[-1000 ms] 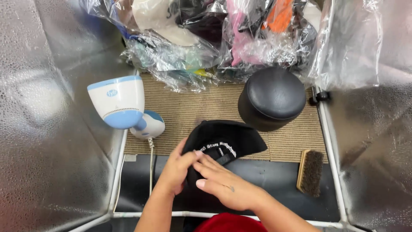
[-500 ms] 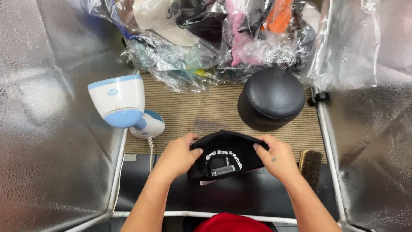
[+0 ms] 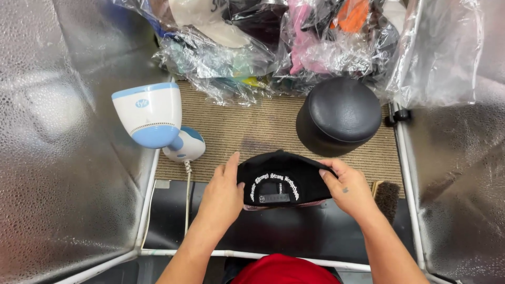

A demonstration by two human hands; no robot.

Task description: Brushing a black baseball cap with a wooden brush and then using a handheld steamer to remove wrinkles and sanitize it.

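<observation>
A black cap (image 3: 281, 176) with white lettering on its back and a strap faces me, held up between both hands over the dark mat (image 3: 294, 236). My left hand (image 3: 223, 192) grips its left side with the thumb against the fabric. My right hand (image 3: 350, 192) holds the right side, fingers curled over the edge. A black dome-shaped hat form (image 3: 339, 115) stands just behind the cap on the tan woven mat (image 3: 252, 126).
A white and blue handheld steamer (image 3: 152, 118) sits at the left, its cord running toward me. A wooden brush (image 3: 388, 197) lies at the right, behind my right wrist. Caps in clear plastic bags (image 3: 273, 42) pile at the back. Silver reflective panels (image 3: 58, 137) wall both sides.
The cap lay under my overlapping hands a second ago. My hands moved apart to its two sides and turned it so its lettered back faces me.
</observation>
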